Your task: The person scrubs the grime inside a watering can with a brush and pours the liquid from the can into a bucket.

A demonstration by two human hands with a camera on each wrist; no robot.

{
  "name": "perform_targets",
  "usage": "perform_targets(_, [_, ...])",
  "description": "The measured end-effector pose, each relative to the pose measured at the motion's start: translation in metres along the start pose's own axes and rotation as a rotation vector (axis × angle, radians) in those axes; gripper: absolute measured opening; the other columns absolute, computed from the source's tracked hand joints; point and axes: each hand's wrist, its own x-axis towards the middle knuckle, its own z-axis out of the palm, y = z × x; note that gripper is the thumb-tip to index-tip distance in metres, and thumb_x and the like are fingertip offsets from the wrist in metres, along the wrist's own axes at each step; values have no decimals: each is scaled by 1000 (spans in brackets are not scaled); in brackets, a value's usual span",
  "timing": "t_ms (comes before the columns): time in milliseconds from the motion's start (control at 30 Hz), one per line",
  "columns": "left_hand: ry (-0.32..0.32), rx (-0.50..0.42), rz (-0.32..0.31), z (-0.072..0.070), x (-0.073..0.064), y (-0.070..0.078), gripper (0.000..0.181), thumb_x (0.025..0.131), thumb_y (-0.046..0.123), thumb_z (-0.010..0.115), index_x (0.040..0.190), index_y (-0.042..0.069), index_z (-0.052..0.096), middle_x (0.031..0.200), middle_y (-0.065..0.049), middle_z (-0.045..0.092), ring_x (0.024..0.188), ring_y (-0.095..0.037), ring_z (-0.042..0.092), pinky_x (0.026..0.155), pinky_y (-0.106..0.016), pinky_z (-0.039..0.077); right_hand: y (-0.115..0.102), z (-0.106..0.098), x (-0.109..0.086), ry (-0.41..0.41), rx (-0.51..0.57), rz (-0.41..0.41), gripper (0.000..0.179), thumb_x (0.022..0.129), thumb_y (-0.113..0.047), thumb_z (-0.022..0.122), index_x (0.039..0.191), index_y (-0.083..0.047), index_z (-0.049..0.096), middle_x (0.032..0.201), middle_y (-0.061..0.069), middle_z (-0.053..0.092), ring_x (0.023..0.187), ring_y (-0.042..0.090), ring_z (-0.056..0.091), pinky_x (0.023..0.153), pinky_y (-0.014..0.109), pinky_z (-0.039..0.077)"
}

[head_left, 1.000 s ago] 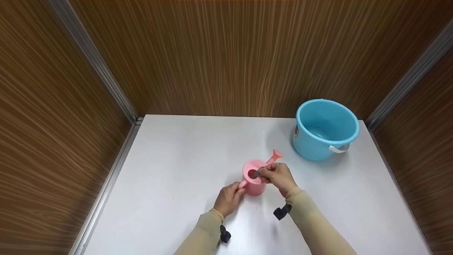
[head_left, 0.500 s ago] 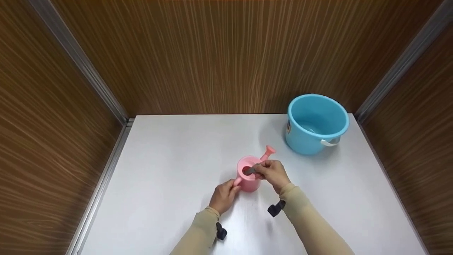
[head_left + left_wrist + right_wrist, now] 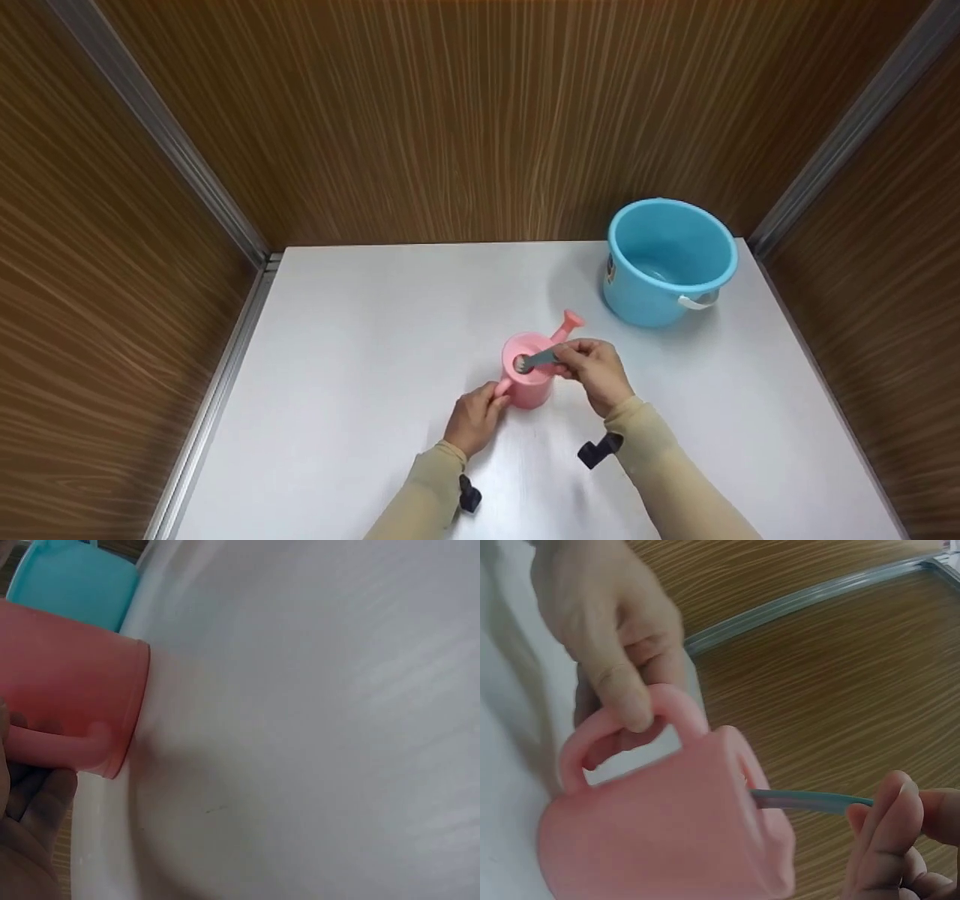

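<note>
A pink watering can [image 3: 529, 391] stands upright on the white table. My left hand [image 3: 472, 420] grips its looped handle, with fingers through the loop and thumb on top in the right wrist view. Between thumb and fingers, my right hand [image 3: 596, 375] pinches the flat grey-green handle of a brush [image 3: 543, 358]. The brush slants down into the can's round top opening, and its pale bristled end shows at the hole. From the side, in the right wrist view, the thin brush handle [image 3: 810, 800] enters the can's top. The inside of the can is mostly hidden.
A light blue bucket [image 3: 646, 304] with a white handle stands at the table's back right. Brown wood-grain panels [image 3: 450, 120] with metal edge rails enclose the white table [image 3: 360, 322] at the back and sides. The can's spout [image 3: 568, 322] points toward the bucket.
My right hand has moved slightly right and drawn the brush partly up, so more handle and the pale bristles show. The left hand keeps its grip. The whole head view has shifted a little.
</note>
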Motion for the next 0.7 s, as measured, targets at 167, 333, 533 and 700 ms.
perform_targets(167, [-10, 11, 8, 2, 1, 2, 15, 95, 25, 61, 86, 14, 56, 75, 6, 56, 67, -7, 48, 60, -25, 43, -1, -5, -1, 3, -2, 25, 22, 92, -4, 62, 103, 15, 60, 79, 13, 65, 63, 12, 60, 66, 26, 55])
perform_targets(333, [-31, 19, 4, 3, 0, 4, 13, 95, 22, 61, 87, 14, 55, 74, 6, 54, 66, -8, 47, 60, -24, 43, 8, -1, -3, 5, -47, 27, 19, 91, -5, 64, 99, 12, 62, 78, 13, 65, 65, 14, 61, 66, 26, 54])
perform_targets(533, [-54, 46, 1, 1, 5, 5, 13, 96, 25, 59, 89, 15, 55, 75, 6, 53, 67, -8, 48, 60, -25, 43, 8, 8, 1, 12, -107, 12, 21, 90, -8, 66, 99, 11, 64, 78, 13, 66, 64, 14, 61, 63, 25, 54])
perform_targets(700, [-54, 56, 14, 3, 7, 10, 13, 96, 25, 59, 90, 14, 54, 75, 5, 53, 68, -9, 47, 60, -26, 42, 6, 10, 3, 12, -175, 3, 24, 88, -10, 70, 98, 11, 65, 78, 14, 66, 63, 14, 61, 61, 24, 54])
